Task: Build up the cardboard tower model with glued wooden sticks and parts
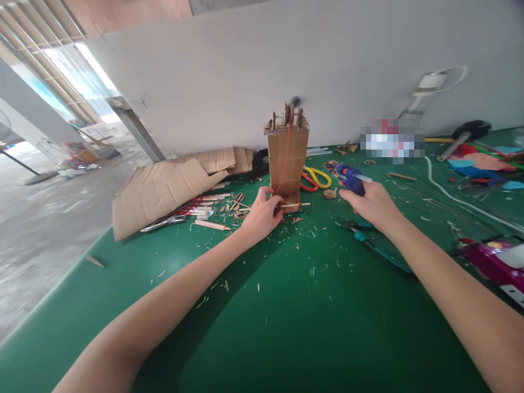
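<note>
A tall cardboard tower (282, 161) stands upright on the green table, with round cardboard discs (289, 113) on a stick across its top. Down its front runs a red string (287, 158), reaching the fingers of my left hand (262, 214). That hand is closed at the tower's foot, beside a thin wooden stick (305, 204) that pokes out to the right; what lies between the fingers is hidden. My right hand (374, 203) grips a blue hot glue gun (351, 179), a glue stick protruding from its rear. It is held right of the tower, apart from it.
Teal-handled pliers (382, 252) lie below my right hand. Scissors with yellow handles (320, 177) rest behind the tower. Cardboard sheets (167, 191), a pencil (213, 225) and scraps are to the left. A white cable (454, 194) and purple box (495, 262) are at right.
</note>
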Motion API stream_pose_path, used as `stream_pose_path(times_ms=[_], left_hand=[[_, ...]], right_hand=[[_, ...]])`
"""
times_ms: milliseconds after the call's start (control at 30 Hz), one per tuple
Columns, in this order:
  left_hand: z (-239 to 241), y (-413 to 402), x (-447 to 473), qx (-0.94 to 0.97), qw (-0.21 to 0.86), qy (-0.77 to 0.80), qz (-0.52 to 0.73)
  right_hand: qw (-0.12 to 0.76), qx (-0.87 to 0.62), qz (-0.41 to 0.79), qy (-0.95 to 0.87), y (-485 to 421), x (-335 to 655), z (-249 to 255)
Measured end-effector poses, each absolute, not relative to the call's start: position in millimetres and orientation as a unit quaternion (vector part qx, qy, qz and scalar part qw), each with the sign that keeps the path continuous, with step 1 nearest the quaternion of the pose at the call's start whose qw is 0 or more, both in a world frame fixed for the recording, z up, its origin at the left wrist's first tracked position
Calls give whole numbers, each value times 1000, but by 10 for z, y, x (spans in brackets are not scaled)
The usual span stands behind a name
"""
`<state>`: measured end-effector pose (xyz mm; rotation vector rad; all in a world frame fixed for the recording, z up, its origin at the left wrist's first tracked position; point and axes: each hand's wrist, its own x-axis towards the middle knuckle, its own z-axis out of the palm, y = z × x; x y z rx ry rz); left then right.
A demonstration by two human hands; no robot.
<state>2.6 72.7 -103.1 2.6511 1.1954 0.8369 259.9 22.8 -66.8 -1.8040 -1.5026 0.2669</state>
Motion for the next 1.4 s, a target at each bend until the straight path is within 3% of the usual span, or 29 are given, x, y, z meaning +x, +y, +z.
stream_pose_path(times_ms=[300, 467, 700, 1400], left_hand=[[-952, 719, -79, 887, 41, 385, 252], [-776, 696, -340, 899, -21, 386, 206], [-748, 887, -526, 909, 27, 388, 148], [-676, 873, -523, 912, 10, 393, 121]], right_hand=[[324, -598, 314, -662, 85, 2474, -649], [261, -602, 281, -701, 50, 2335, -624], [208, -607, 264, -720, 36, 2149, -600], [200, -601, 289, -718, 50, 2097, -652]])
